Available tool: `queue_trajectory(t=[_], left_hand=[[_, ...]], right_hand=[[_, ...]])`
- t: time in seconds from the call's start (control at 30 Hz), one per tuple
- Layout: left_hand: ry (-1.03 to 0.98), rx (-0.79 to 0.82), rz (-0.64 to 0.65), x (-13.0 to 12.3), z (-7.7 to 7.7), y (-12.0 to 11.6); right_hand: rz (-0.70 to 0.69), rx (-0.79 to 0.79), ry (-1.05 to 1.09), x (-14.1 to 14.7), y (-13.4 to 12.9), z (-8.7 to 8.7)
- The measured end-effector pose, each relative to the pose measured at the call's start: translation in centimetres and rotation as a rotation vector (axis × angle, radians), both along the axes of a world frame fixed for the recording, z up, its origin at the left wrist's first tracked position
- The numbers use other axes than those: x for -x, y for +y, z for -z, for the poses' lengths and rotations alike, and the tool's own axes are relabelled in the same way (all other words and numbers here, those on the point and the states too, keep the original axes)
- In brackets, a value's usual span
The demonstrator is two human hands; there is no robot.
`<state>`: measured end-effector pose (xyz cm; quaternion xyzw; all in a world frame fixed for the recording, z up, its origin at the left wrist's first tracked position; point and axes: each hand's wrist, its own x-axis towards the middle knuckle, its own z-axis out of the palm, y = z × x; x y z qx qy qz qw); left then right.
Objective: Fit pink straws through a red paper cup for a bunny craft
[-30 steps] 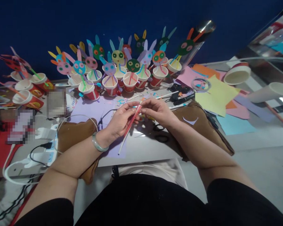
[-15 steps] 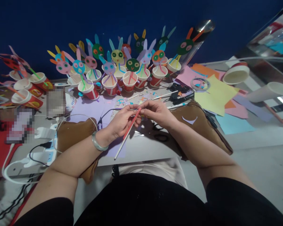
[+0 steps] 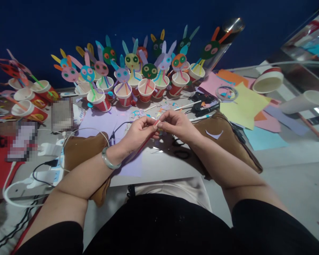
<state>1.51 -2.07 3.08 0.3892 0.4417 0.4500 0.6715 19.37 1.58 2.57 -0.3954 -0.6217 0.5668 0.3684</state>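
Blue wall (image 3: 53,24) across the back, grey table (image 3: 159,170) in front of you, one brown pad (image 3: 85,147) by your left forearm and a second brown pad (image 3: 230,145) by your right. Purple sheet (image 3: 95,122) lies past your left wrist; red paper cups (image 3: 103,103) with paper rabbit heads (image 3: 149,71) line the far side. Your left hand (image 3: 138,132) and right hand (image 3: 179,125) meet over the table, both pinching the red strip (image 3: 157,122) — thumbs and fingertips at its upper end, the rest running down-left under your left hand. Handling, my read: next to no weight, bendy, easy to crease, and narrow enough to roll or slide between fingertips. Take it near the ends, light pinch — don't squeeze the middle. Looks: slim, straight-ish, red going pinkish, lower length blurred with a pale streak alongside. Can't tell whether that's a separate piece. Exact material and far end: can't make out.
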Motion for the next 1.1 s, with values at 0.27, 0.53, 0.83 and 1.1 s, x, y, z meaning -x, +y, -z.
queue_trajectory(t=[0.27, 0.53, 0.83, 1.1], left_hand=[[0.006, -0.116, -0.081, -0.1, 1.2, -0.3], [0.018, -0.064, -0.164, -0.4, 1.4, 0.2], [-0.002, -0.148, -0.157, -0.4, 0.8, 0.0], [-0.143, 0.049, -0.068, -0.3, 0.6, 0.5]], right_hand=[[-0.039, 0.013, 0.010, -0.3, 0.1, 0.1], [-0.044, 0.034, 0.044, 0.3, 0.7, 0.7], [-0.062, 0.029, 0.066, 0.5, 0.1, 0.4], [-0.062, 0.080, 0.106, 0.3, 0.6, 0.4]])
